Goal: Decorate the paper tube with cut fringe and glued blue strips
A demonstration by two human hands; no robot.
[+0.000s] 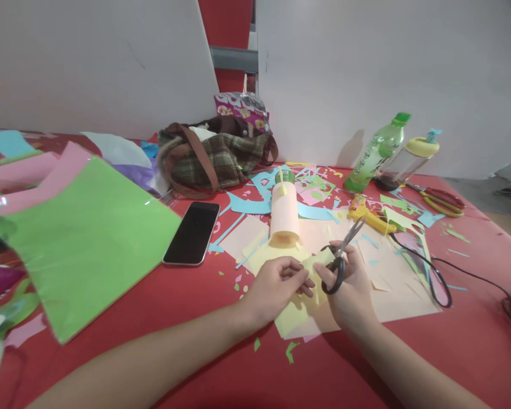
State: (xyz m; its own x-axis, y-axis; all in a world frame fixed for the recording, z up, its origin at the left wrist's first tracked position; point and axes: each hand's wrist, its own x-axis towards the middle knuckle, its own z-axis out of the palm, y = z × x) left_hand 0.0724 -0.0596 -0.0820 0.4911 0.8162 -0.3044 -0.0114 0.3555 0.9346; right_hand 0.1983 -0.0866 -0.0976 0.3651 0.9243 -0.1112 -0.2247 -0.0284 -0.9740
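Observation:
My left hand (pixel 281 287) is closed, its fingertips pinching the edge of a small pale yellow paper piece (pixel 317 261). My right hand (pixel 351 289) has its fingers through the black handles of a pair of scissors (pixel 344 247), whose blades point up and away to the right. The thumb of that hand also meets the yellow paper. Just beyond both hands a pale peach paper tube (pixel 284 213) lies on its side, with a green round end (pixel 284 176) at the back. Yellow paper sheets (pixel 296 315) lie beneath my hands.
A phone (pixel 191 233) and a stack of green paper (pixel 97 227) lie to the left. Behind is a plaid bag (pixel 223 156). On the right stand a green bottle (pixel 377 153) and a yellow-lidded cup (pixel 409 162), near a yellow glue gun (pixel 370 216) with its cord and red-yellow pliers (pixel 445 201).

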